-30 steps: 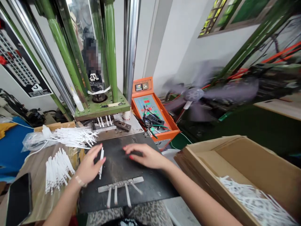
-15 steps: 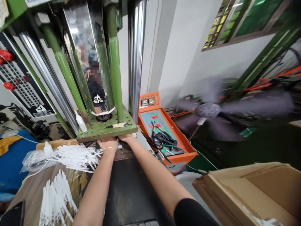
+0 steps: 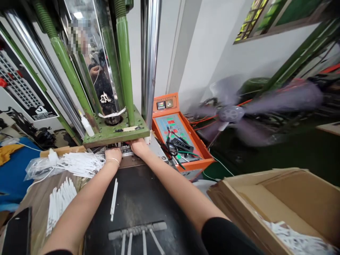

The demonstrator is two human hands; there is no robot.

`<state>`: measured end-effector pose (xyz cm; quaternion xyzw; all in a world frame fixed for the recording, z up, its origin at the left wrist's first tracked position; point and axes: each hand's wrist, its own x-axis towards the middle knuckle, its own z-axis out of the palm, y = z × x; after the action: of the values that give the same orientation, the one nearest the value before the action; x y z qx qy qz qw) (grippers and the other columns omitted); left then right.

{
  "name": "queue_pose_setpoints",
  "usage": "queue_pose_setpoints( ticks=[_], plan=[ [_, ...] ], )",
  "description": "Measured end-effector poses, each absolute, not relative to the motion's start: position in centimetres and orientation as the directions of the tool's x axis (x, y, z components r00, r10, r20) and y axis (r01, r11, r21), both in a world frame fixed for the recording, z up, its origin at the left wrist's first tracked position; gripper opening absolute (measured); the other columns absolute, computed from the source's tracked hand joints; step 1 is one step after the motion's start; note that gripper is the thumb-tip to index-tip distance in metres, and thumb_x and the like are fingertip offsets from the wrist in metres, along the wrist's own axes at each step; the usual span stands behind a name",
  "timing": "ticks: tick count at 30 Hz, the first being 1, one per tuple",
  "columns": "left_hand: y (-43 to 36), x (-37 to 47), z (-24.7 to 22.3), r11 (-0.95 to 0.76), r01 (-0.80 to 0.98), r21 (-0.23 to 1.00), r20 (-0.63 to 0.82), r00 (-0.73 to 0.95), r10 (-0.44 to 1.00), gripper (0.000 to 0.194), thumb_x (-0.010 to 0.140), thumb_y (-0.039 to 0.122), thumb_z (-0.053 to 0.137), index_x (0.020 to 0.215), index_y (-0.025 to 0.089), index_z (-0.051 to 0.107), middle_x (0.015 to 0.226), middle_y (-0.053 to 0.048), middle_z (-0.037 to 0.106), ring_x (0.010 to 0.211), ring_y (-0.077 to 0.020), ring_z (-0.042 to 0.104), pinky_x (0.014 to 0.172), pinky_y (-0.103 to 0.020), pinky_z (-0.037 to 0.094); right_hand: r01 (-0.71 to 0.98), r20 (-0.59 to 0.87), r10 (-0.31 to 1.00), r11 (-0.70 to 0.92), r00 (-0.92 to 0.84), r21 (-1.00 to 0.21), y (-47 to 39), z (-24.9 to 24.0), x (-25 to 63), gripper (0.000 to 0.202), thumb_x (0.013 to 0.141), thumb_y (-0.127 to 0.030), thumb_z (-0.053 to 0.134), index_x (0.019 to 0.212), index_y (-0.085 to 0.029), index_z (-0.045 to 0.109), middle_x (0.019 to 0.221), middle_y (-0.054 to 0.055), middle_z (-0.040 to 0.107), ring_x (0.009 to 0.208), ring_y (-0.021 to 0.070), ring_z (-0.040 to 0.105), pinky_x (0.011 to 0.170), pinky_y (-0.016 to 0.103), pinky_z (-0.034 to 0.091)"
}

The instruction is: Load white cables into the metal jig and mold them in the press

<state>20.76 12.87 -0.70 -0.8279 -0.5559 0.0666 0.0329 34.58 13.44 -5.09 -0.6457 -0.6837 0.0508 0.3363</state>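
My left hand [image 3: 113,154] reaches in at the front of the green press plate [image 3: 117,134], over the metal mould [image 3: 129,150] beneath it. Close to its right, my right hand [image 3: 139,147] is at the same gap, partly under the plate's front edge. The fingers of both hands are mostly hidden, so what they grip does not show. On the black work surface [image 3: 148,194] nearer me lies a grey metal bar [image 3: 137,230] with several white strips sticking out of it. Two thin white strips [image 3: 114,200] lie side by side between the bar and my left hand.
Bundles of white strips [image 3: 82,163] lie at left, near a dark phone [image 3: 18,230]. A small white bottle [image 3: 87,126] stands on the plate. At right are an orange control box [image 3: 208,156], a spinning fan [image 3: 231,114] and a cardboard box [image 3: 300,180] holding white pieces.
My view has tilted down, bringing the grey bar and loose strips into sight. My left hand has drawn back slightly and moved left, leaving a wider gap between the hands.
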Motion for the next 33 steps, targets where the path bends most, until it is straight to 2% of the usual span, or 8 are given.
queue_pose_setpoints(
  ticks=[7, 11, 16, 22, 24, 27, 29, 33],
  plan=[
    [6.5, 17.6, 1.7, -0.482, 0.845, -0.229, -0.023, 0.491, 0.871, 0.040, 0.091, 0.004, 0.023, 0.112, 0.004, 0.057, 0.101, -0.025, 0.061, 0.091, -0.0332, 0.066, 0.075, -0.046, 0.051, 0.777, 0.593, 0.770, 0.217, 0.236, -0.590, -1.9, -6.6, 40.0, 0.028, 0.096, -0.035, 0.043, 0.094, -0.017, 0.064, 0.087, 0.012, 0.068, 0.084, 0.0260, 0.063, 0.080, 0.039, 0.051],
    [4.7, 16.7, 1.7, -0.701, 0.686, -0.196, -0.120, 0.693, 0.711, 0.034, 0.093, 0.009, 0.032, 0.114, 0.017, 0.058, 0.104, -0.013, 0.063, 0.096, -0.0273, 0.065, 0.085, -0.042, 0.049, 0.639, 0.442, 0.869, 0.214, 0.221, -0.739, -8.9, -8.4, 39.8, 0.032, 0.097, -0.041, 0.042, 0.082, -0.022, 0.061, 0.072, 0.003, 0.067, 0.066, 0.0195, 0.063, 0.061, 0.029, 0.050],
    [4.9, 19.5, -2.0, -0.839, 0.536, -0.090, -0.227, 0.810, 0.541, 0.024, 0.094, 0.031, 0.049, 0.115, 0.024, 0.060, 0.108, -0.008, 0.063, 0.103, -0.0242, 0.062, 0.087, -0.034, 0.050, 0.718, 0.425, 0.903, 0.259, 0.057, -0.646, -10.3, -9.5, 35.6, 0.031, 0.099, -0.035, 0.040, 0.085, -0.020, 0.064, 0.075, 0.006, 0.065, 0.073, 0.0210, 0.063, 0.067, 0.032, 0.052],
    [4.0, 17.4, -2.2, -0.801, 0.596, -0.045, -0.150, 0.789, 0.596, 0.057, 0.088, 0.043, 0.059, 0.138, 0.021, 0.043, 0.128, -0.013, 0.056, 0.118, -0.0309, 0.052, 0.095, -0.045, 0.046, 0.787, 0.464, 0.886, 0.298, -0.017, -0.540, -9.5, -9.2, 34.6, 0.020, 0.092, -0.029, 0.051, 0.085, -0.019, 0.068, 0.098, 0.013, 0.064, 0.087, 0.0260, 0.060, 0.080, 0.044, 0.052],
    [2.5, 14.0, -1.6, -0.774, 0.633, -0.008, -0.052, 0.773, 0.633, 0.048, 0.092, 0.035, 0.053, 0.138, 0.022, 0.044, 0.134, -0.012, 0.053, 0.123, -0.0293, 0.049, 0.098, -0.045, 0.044, 0.608, 0.396, 0.918, 0.323, -0.014, -0.725, -7.5, -8.8, 34.5, 0.015, 0.089, -0.029, 0.056, 0.091, -0.020, 0.068, 0.098, 0.012, 0.065, 0.087, 0.0245, 0.061, 0.080, 0.043, 0.053],
    [-0.9, 7.6, -2.3, -0.741, 0.663, 0.104, 0.277, 0.697, 0.662, 0.033, 0.096, 0.027, 0.045, 0.127, 0.022, 0.054, 0.127, -0.009, 0.058, 0.120, -0.0238, 0.052, 0.100, -0.040, 0.044, -0.104, 0.174, 0.980, 0.184, 0.102, -0.977, -1.0, -7.9, 33.5, 0.023, 0.082, -0.024, 0.063, 0.104, -0.020, 0.063, 0.095, 0.007, 0.069, 0.073, 0.0179, 0.066, 0.066, 0.032, 0.056],
    [-3.5, 3.8, -3.9, -0.712, 0.694, 0.110, 0.482, 0.589, 0.648, 0.027, 0.094, 0.023, 0.046, 0.119, 0.023, 0.058, 0.118, -0.007, 0.063, 0.116, -0.0222, 0.055, 0.099, -0.038, 0.044, -0.556, -0.006, 0.981, 0.104, 0.193, -0.824, 4.8, -7.0, 32.4, 0.026, 0.078, -0.020, 0.065, 0.104, -0.021, 0.060, 0.093, 0.004, 0.071, 0.067, 0.0157, 0.067, 0.062, 0.029, 0.056],
    [-6.8, -0.6, -7.5, -0.681, 0.731, 0.042, 0.657, 0.493, 0.570, 0.020, 0.091, 0.017, 0.050, 0.106, 0.021, 0.062, 0.102, -0.005, 0.068, 0.105, -0.0206, 0.060, 0.091, -0.033, 0.046, -0.753, -0.070, 0.960, 0.167, 0.272, -0.637, 14.8, -4.8, 29.8, 0.016, 0.083, -0.024, 0.059, 0.099, -0.026, 0.059, 0.079, -0.005, 0.071, 0.066, 0.0132, 0.067, 0.066, 0.029, 0.058]
  ],
)
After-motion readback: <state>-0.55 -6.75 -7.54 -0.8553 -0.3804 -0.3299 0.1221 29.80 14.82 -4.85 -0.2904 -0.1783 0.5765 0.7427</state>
